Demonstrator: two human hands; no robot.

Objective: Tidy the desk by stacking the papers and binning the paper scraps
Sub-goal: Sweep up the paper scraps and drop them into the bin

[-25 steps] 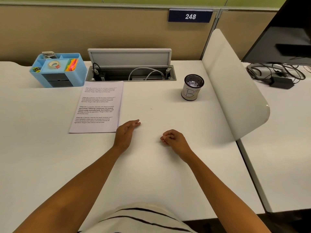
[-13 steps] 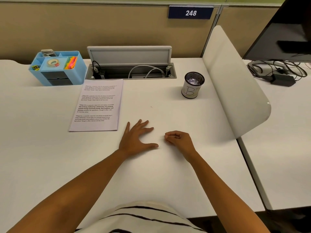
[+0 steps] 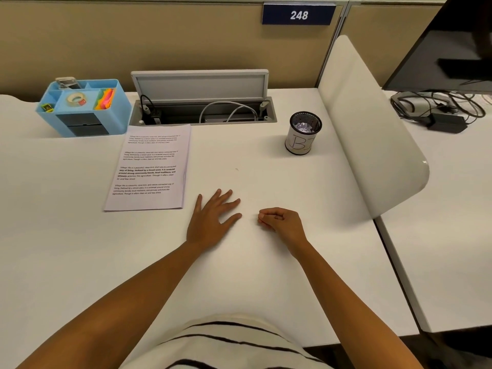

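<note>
Beside the white desk (image 3: 66, 235), a light-blue organiser (image 3: 117, 115), black-printed white papers (image 3: 151, 166) and a black-striped cream shirt (image 3: 226, 344) are seen.

Left hand (image 3: 213, 217) lying flat, palm down, fingers spreading; right hand (image 3: 282, 222) resting just beside it, fingers curling into a loose fist; both forearms reaching forward.

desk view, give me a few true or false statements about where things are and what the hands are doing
1. The stack of papers lies in front of the blue organizer. True.
2. The left hand grips the papers. False: it lies flat on the desk, beside the stack.
3. The mesh cup holds crumpled paper scraps. True.
4. The right hand is spread flat. False: its fingers are curled.
5. The cup lies tipped over. False: it stands upright.
</note>
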